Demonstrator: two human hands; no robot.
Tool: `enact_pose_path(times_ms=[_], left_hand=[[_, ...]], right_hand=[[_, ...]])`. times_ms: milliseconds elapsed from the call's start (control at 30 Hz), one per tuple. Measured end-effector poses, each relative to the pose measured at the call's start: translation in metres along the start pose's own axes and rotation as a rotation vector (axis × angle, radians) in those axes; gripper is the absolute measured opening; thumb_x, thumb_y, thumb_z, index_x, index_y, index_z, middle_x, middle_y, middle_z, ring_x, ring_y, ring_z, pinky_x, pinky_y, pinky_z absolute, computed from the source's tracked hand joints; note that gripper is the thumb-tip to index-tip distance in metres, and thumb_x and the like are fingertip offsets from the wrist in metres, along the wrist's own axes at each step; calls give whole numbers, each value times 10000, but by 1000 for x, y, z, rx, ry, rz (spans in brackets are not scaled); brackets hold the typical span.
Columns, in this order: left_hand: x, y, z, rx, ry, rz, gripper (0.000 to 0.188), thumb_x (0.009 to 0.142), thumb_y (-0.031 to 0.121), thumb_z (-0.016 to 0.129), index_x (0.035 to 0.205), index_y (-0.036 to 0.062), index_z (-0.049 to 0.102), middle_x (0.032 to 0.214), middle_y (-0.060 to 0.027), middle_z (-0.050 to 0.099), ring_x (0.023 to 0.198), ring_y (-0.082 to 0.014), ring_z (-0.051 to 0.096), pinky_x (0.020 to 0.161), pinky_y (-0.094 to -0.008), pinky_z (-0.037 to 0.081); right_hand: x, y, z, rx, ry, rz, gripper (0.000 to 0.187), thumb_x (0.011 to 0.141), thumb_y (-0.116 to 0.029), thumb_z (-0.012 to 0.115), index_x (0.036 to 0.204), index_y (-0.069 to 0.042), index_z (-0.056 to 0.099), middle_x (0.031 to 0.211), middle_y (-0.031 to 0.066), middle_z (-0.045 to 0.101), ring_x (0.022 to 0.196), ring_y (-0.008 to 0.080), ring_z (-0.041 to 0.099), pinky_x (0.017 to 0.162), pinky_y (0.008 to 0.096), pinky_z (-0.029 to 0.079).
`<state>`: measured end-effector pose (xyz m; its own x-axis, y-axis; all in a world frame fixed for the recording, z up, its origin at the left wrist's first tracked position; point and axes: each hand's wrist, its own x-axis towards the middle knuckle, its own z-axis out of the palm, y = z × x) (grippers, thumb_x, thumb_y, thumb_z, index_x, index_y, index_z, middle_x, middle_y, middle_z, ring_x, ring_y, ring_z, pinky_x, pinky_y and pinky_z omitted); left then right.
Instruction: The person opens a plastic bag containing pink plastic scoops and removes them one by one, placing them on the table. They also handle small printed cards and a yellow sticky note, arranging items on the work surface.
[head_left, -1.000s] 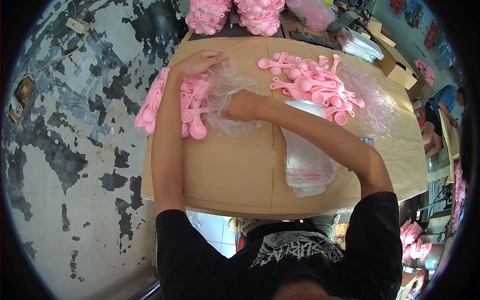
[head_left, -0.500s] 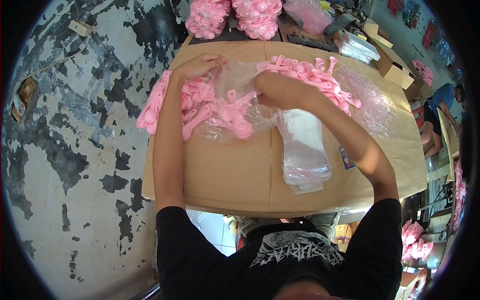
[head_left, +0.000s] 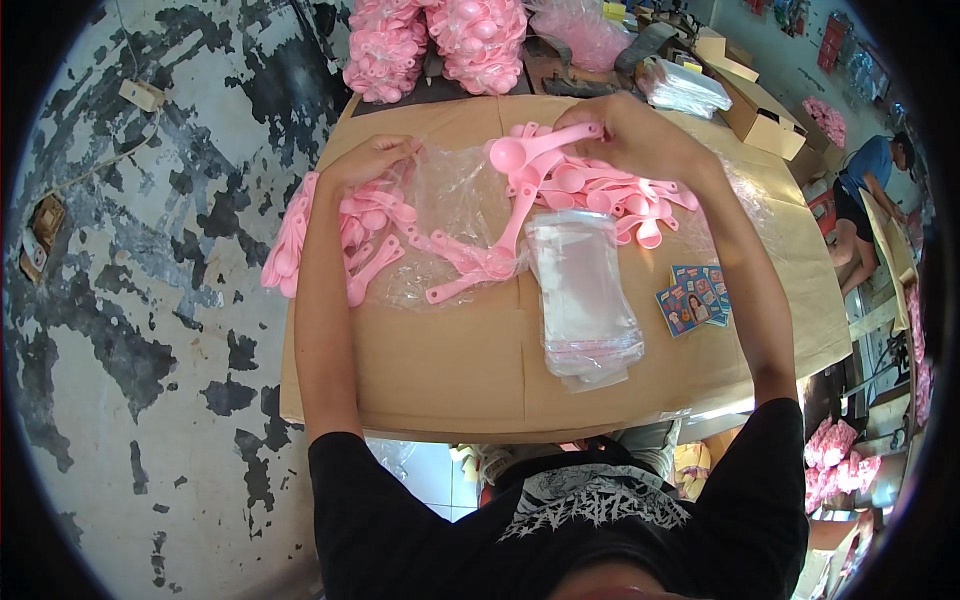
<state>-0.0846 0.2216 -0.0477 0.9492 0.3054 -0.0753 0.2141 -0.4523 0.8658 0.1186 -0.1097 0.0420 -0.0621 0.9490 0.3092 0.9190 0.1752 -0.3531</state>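
My left hand [head_left: 372,160] pinches the edge of a large clear plastic bag [head_left: 455,185] at the far left of the table. Several pink plastic measuring spoons [head_left: 480,262] lie in and about the bag's lower end. My right hand [head_left: 640,132], raised over the right-hand heap, is closed around the handle of a pink measuring spoon [head_left: 510,153], its bowl toward the left. More spoons hang just under it; which of these are gripped I cannot tell. Below that hand spreads the heap of pink spoons [head_left: 590,185]. A second pile of pink spoons [head_left: 290,235] lies left of my left forearm.
A stack of clear small bags [head_left: 585,290] lies mid-table, with colourful printed cards [head_left: 695,298] to its right. Filled bags of pink spoons [head_left: 480,45] stand beyond the far edge. An open cardboard box [head_left: 755,110] is at far right. Another person [head_left: 865,190] sits at the right.
My right hand has come up out of the bag and moved right, carrying spoons over the right-hand heap. My left hand still grips the bag. The cards now show fully.
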Motion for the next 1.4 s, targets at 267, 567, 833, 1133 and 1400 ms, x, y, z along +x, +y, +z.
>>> enact_pose_path(times_ms=[267,567,833,1133,1400], left_hand=[[3,2,4,28,34,98,434,1015,442,488,1023,45,662,796,1,615,737,-86,587,694,-235,466],[-3,10,1,83,-40,23,462,1002,476,493,1031,46,659,813,-19,619,734,-101,591,697,-246,473],[-6,15,6,26,-43,22,413,1016,436,489,1030,54,644,798,-3,584,764,-91,548,723,-245,461],[-1,0,5,44,39,67,437,1010,459,488,1038,64,671,789,-4,601,736,-95,570,712,-251,467],[-4,15,7,-1,-5,-5,438,1008,461,490,1030,59,665,787,-10,604,739,-97,574,712,-260,470]], right_hand=[[-11,24,-26,-639,441,-43,221,832,-74,682,1048,-29,679,994,123,667,930,283,615,812,369,484],[27,-18,98,26,-442,-50,279,836,-182,703,1041,5,677,1049,139,643,1092,288,565,972,389,436],[38,-27,107,-347,-551,-51,274,890,-249,606,1059,-47,683,977,140,665,1019,304,602,931,454,420],[30,-15,41,-46,-362,66,291,955,-285,574,1102,-49,659,917,136,682,850,299,625,810,381,467],[-1,39,-31,-229,-273,271,290,924,-212,612,1134,-14,640,1077,162,665,975,286,629,860,383,485]])
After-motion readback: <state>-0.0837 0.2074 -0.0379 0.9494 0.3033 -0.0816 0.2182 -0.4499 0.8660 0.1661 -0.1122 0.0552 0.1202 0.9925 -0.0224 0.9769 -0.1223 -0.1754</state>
